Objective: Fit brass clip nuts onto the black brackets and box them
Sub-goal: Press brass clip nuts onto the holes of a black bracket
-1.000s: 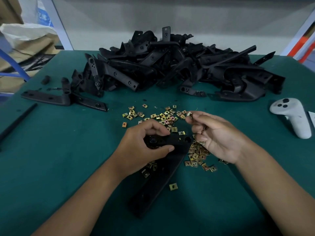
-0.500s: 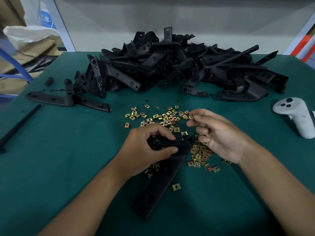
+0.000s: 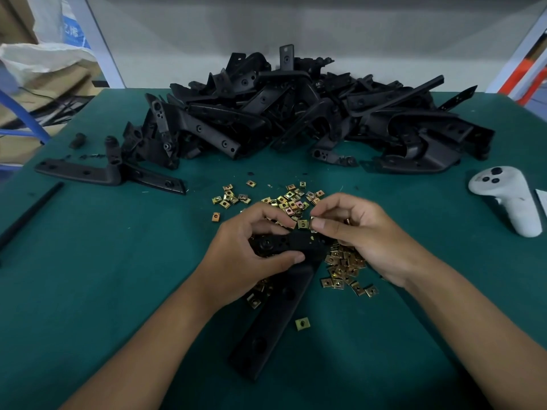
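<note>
Looking down, we see bare green table [image 3: 88,291] nearest to us and to the left, with free cloth on both sides of our arms. One brass nut [image 3: 302,324] lies alone just beside the long black bracket [image 3: 275,315], which runs from the near middle up to our hands. Our left hand [image 3: 245,258] grips the upper end of this bracket, thumb below and fingers curled over the top. Our right hand [image 3: 364,235] pinches a clip nut [image 3: 312,222] between thumb and forefinger, close to the bracket's end; whether it touches, we cannot tell. The scattered nuts [image 3: 343,264] lie under and behind both hands. At right stands a white controller [image 3: 509,199], well apart. At left lie an angled bracket [image 3: 109,173] and a black rod [image 3: 29,214] near the table edge. Farthest, the bracket pile [image 3: 310,113] fills the back edge.
</note>
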Demonstrator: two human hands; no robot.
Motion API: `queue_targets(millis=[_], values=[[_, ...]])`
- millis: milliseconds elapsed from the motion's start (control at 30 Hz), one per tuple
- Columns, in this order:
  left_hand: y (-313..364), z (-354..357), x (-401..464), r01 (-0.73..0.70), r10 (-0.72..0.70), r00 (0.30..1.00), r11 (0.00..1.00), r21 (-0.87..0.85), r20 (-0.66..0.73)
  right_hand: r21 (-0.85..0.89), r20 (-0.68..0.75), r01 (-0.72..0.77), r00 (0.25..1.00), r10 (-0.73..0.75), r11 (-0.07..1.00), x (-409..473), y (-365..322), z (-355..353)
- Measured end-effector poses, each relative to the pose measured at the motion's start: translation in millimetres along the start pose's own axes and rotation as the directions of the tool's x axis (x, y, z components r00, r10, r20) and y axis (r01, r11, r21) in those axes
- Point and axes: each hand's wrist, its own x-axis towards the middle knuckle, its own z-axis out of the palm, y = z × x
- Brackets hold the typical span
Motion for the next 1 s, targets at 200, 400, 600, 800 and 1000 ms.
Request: queue_targets(millis=[200,400,600,800,1000], values=[[-1.7,0.1,-0.4,-0.002,0.002,1.000,1.000,-0.026,-0.001,0.026,0.023,-0.021,1.000,0.020,0.999,1.0,0.6,-0.3],[-3.0,0.7,0.1,-0.039,0.039,0.999,0.999,-0.022,-0.007,-0.027,0.024,-0.017,1.000,0.018,0.999,0.8,-1.0,-3.4],[-3.0,-0.6,2.1,-0.043,0.041,0.999,0.997,-0.060,-0.026,-0.053,0.032,0.007,0.999,-0.006,0.999,-2.5,-4.3,-2.4],[-7.4,-1.1,1.8,-0.057,0.055,0.997,0.997,-0.051,-0.045,-0.104,0.035,0.003,0.999,0.001,0.995,-3.8,-7.2,-1.4],[-10.0,-1.1,2.1,-0.067,0.064,0.997,0.996,-0.055,-0.051,-0.123,0.068,0.033,0.997,-0.025,0.992,-3.7,-7.1,-2.4]])
